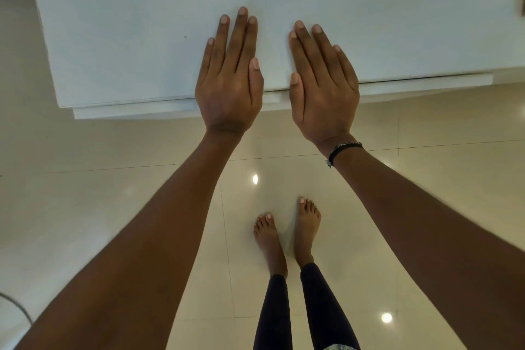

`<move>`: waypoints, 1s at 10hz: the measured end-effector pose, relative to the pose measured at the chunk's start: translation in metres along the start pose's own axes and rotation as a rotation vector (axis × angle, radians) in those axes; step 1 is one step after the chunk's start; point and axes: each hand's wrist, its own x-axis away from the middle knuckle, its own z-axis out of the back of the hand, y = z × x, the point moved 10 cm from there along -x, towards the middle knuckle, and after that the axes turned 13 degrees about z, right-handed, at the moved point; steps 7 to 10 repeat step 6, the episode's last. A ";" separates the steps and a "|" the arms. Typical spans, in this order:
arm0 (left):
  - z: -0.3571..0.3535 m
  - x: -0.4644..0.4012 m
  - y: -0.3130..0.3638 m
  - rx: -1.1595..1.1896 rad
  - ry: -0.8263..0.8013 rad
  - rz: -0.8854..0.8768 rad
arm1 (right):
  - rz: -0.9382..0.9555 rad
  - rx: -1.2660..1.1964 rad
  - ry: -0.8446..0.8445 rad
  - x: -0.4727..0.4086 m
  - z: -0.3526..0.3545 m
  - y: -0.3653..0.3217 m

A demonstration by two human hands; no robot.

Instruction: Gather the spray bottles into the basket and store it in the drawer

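Below the front edge of the white cabinet top (pixel 142 23), the drawer (pixel 136 111) sits pushed in, with only a narrow white strip of its front projecting along the edge. No spray bottles or basket can be seen from this view.

The left hand (pixel 228 85) lies flat, fingers extended and together, palm down over the cabinet edge, grasping nothing. The right hand (pixel 322 88) lies just beside it in the same flat, released posture, also holding nothing; a dark beaded bracelet (pixel 342 150) circles its wrist. Both forearms extend straight from the person toward the cabinet.

Beneath the arms, two bare feet (pixel 287 233) stand on glossy cream floor tiles (pixel 440 167), which reflect small ceiling lights. Dark leggings (pixel 301 310) cover the lower legs.
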 end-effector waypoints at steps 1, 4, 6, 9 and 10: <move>0.000 0.000 -0.001 -0.002 0.002 0.002 | 0.014 -0.006 -0.001 -0.001 0.002 -0.001; -0.007 0.000 0.002 -0.123 -0.232 0.035 | 0.013 -0.071 -0.221 0.000 -0.001 -0.001; -0.008 -0.005 0.004 -0.080 -0.455 0.025 | 0.060 -0.154 -0.430 -0.006 0.002 0.001; -0.008 -0.005 0.004 -0.080 -0.455 0.025 | 0.060 -0.154 -0.430 -0.006 0.002 0.001; -0.008 -0.005 0.004 -0.080 -0.455 0.025 | 0.060 -0.154 -0.430 -0.006 0.002 0.001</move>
